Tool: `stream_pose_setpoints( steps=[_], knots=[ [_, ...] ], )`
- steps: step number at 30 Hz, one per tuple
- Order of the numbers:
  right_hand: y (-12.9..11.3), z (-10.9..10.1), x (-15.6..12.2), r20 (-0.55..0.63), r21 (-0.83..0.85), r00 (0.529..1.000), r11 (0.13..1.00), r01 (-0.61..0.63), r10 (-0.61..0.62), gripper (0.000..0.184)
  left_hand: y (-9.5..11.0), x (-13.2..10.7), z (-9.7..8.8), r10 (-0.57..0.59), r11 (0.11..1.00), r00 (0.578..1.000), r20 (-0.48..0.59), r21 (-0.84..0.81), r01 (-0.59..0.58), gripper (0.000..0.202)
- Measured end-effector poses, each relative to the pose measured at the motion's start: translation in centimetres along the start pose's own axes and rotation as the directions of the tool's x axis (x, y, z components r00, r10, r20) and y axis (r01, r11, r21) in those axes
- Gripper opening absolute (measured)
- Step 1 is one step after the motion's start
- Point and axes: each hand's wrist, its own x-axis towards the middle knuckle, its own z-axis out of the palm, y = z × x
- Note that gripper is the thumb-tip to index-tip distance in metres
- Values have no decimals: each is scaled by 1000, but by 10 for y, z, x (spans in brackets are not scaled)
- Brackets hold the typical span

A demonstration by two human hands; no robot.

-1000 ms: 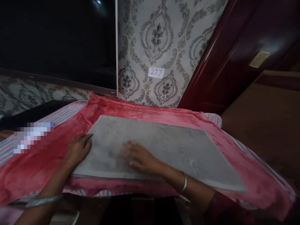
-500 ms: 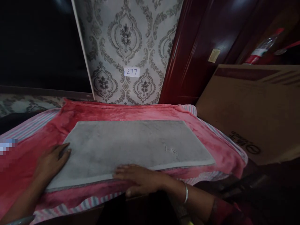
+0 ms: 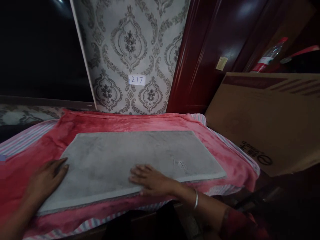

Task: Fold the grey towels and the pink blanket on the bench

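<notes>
Wall: pale paper with grey medallion patterns (image 3: 128, 43) faces the person; a white tag (image 3: 137, 79) reading 277 is on it.
Screen: a large black panel (image 3: 37, 50) with a light frame fills the upper left.
Woodwork: a glossy dark red panel (image 3: 195, 66) stands right of the wallpaper, with a small gold-coloured plate (image 3: 221, 63) on it.
Box: a brown cardboard box (image 3: 275, 116) at the right, printed with dark lettering and a round logo; a clear bottle (image 3: 268, 56) with a red cap shows above its top edge, and what the bottle stands on cannot be seen.
Underlayers: a striped cloth (image 3: 32, 135) shows along the borders of a red plush cloth (image 3: 120, 123) spread over it.
Grey cloth: the grey cloth (image 3: 112, 153) lies flat on the red one, its long side running left to right, a small pale mark near its right end.
Left hand: the left hand (image 3: 46, 180) rests at the grey cloth's left edge, thumb and forefinger apart; the remaining fingers cannot be told clearly.
Right hand: the right hand (image 3: 150, 180) lies palm down on the grey cloth near its front edge, fingers slightly spread, pinching nothing.
Right arm: a silver-coloured bangle (image 3: 196, 199) circles the wrist; a dark red sleeve (image 3: 240, 223) covers the arm above.
</notes>
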Motion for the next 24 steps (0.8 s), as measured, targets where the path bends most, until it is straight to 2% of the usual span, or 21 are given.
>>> stream_pose_setpoints(
  steps=[1, 2, 3, 4, 5, 6, 7, 8, 9, 10, 11, 12, 15, 17, 19, 21, 24],
  knots=[
    [-2, -1, 0, -8, 59, 997, 995, 82, -81, 67, -2, 0, 1, 11, 1000, 1000, 1, 6, -11, 73],
    [3, -6, 0, -44, 96, 993, 989, 111, -107, 65, -4, 1, 2, 25, 1000, 1000, 5, 7, -25, 72],
    [13, -14, -2, -108, 103, 992, 991, 81, -70, 64, -5, 1, 3, 34, 999, 999, 9, 8, -34, 71],
    [30, -25, -6, -192, 89, 981, 996, -14, 31, 64, -6, 1, 3, 36, 999, 999, 7, 7, -37, 71],
    [51, -37, -11, -287, 49, 943, 985, -163, 171, 63, -7, 2, 4, 32, 999, 999, 10, 3, -32, 73],
    [74, -49, -19, -386, 25, 863, 938, -344, 327, 63, -8, 3, 5, 20, 1000, 1000, 18, 0, -20, 75],
    [97, -60, -29, -448, 20, 746, 840, -542, 493, 62, -9, 4, 6, 7, 1000, 1000, 27, 0, -7, 78],
    [119, -70, -41, -480, 18, 598, 688, -725, 643, 61, -11, 5, 8, -3, 1000, 1000, 30, 0, 3, 80],
    [139, -77, -54, -484, 10, 446, 514, -858, 753, 61, -14, 6, 11, -5, 1000, 1000, 26, 1, 5, 80],
    [154, -83, -67, -491, 22, 365, 430, -902, 791, 61, -17, 8, 13, 1, 1000, 1000, 17, -2, -1, 79],
    [166, -85, -79, -491, 25, 304, 362, -932, 817, 61, -21, 9, 16, 9, 1000, 1000, 2, -6, -9, 78],
    [175, -86, -90, -485, 25, 272, 325, -945, 831, 61, -24, 11, 20, 18, 1000, 1000, -13, -12, -18, 75],
    [188, -84, -106, -458, 1, 260, 293, -956, 850, 59, -34, 13, 27, 35, 999, 999, -40, -34, -36, 71],
    [193, -83, -101, -437, -26, 277, 295, -955, 856, 58, -37, 14, 29, 37, 999, 998, -46, -37, -39, 71],
    [197, -84, -84, -417, -51, 310, 319, -946, 854, 58, -36, 13, 27, 40, 999, 998, -44, -31, -41, 73],
    [199, -87, -58, -391, -75, 370, 372, -925, 843, 60, -33, 12, 24, 31, 999, 999, -33, -25, -32, 74],
    [192, -90, -13, -339, -112, 508, 502, -858, 792, 60, -29, 10, 19, 19, 1000, 1000, -20, -22, -19, 72]
  ],
)
